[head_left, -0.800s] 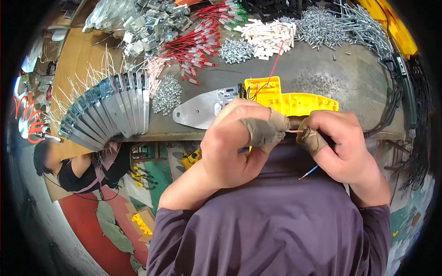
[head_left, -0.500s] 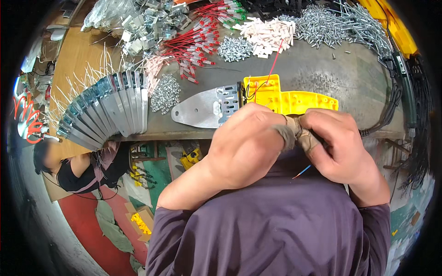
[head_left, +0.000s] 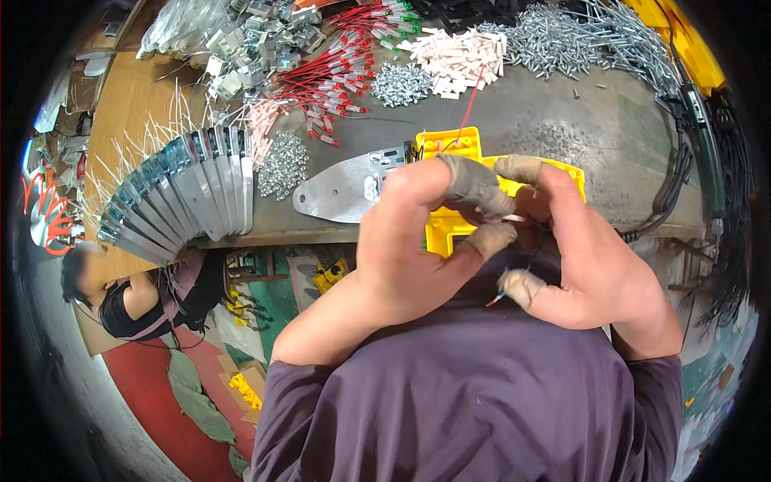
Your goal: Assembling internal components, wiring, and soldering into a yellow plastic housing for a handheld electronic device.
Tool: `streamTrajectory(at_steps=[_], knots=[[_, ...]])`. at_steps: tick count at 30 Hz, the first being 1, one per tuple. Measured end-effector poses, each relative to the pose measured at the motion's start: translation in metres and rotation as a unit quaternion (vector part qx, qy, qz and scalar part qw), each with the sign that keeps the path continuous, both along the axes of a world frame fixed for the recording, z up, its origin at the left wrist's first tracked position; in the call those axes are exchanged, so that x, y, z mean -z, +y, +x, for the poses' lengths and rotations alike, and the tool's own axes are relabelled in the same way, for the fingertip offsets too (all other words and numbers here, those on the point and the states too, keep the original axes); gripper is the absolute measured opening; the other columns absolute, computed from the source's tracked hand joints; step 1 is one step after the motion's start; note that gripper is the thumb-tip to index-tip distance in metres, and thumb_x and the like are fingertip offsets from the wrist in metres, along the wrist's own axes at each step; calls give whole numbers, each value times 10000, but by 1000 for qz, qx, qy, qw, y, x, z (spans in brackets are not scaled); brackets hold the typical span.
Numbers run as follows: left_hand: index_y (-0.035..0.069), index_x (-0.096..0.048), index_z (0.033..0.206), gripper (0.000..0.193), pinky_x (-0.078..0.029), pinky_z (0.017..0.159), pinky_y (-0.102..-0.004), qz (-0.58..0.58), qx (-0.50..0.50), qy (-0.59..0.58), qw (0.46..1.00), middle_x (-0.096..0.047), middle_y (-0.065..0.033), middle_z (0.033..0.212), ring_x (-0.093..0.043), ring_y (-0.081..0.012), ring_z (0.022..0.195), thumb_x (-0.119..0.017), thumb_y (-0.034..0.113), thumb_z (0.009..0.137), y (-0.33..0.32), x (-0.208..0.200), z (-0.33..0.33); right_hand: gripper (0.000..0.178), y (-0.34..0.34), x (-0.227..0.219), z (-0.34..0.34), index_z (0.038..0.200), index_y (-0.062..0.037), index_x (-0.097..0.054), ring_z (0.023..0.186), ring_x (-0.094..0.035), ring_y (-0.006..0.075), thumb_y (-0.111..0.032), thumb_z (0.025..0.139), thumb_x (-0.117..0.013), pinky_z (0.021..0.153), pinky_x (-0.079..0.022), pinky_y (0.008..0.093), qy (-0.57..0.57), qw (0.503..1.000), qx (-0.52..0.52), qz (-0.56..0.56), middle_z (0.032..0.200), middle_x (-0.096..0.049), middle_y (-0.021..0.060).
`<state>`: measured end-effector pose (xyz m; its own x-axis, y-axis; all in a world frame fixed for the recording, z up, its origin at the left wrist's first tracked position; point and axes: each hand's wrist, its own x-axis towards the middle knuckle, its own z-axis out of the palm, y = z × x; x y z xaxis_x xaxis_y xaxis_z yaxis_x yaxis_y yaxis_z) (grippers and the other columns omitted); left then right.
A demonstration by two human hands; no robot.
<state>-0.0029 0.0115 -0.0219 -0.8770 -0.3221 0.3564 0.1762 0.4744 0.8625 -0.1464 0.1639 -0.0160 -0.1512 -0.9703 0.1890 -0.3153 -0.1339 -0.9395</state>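
My left hand (head_left: 438, 233), with cloth-like wraps on its fingertips, pinches a small white piece (head_left: 514, 218) between thumb and finger. My right hand (head_left: 582, 249), also wrapped at the fingertips, faces it with thumb and index finger spread wide apart; its inner fingers are partly hidden near the white piece. By the right thumb a thin blue wire (head_left: 496, 299) shows, with a coppery tip. Behind both hands lies a yellow plastic housing (head_left: 450, 143) with a red wire (head_left: 472, 106) rising from it. A pointed metal plate (head_left: 337, 191) joins the housing's left side, its slotted part partly covered by my left hand.
Metal blades (head_left: 185, 193) with white wires are fanned at the left. Along the back lie nuts (head_left: 401, 84), white sleeves (head_left: 458, 60), screws (head_left: 554, 44) and red-wired parts (head_left: 329, 76). A black-handled tool (head_left: 707, 157) with a cord lies right. Another person (head_left: 132, 301) sits lower left.
My hands have shifted from a close pinch together to a looser pose with the right thumb lowered. More yellow plastic shows between them, and the white piece has come into sight.
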Motion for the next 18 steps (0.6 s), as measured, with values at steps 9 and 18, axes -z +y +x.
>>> streamTrajectory(at_steps=[9, 18], knots=[[-46, -420, 1182, 570, -531, 813, -326, 69, 70, 37, 994, -578, -150, 1072, -656, -214, 914, -791, -10, 751, 9, 10, -3, 386, -1, -3, 6, 1144, -30, -458, 800, -624, 419, -234, 881, -653, 662, -486, 444, -30, 996, 53, 64, 864, -637, 187], [43, -702, 833, 193, -515, 679, -312, -317, 18, 54, 947, -659, -70, 810, -634, -232, 733, -749, -16, 656, -9, -17, 10, 122, 1, -13, 0, 914, -33, -587, 753, -614, 356, -122, 851, -642, 656, -484, 422, 83, 995, 28, 44, 796, -627, 141]])
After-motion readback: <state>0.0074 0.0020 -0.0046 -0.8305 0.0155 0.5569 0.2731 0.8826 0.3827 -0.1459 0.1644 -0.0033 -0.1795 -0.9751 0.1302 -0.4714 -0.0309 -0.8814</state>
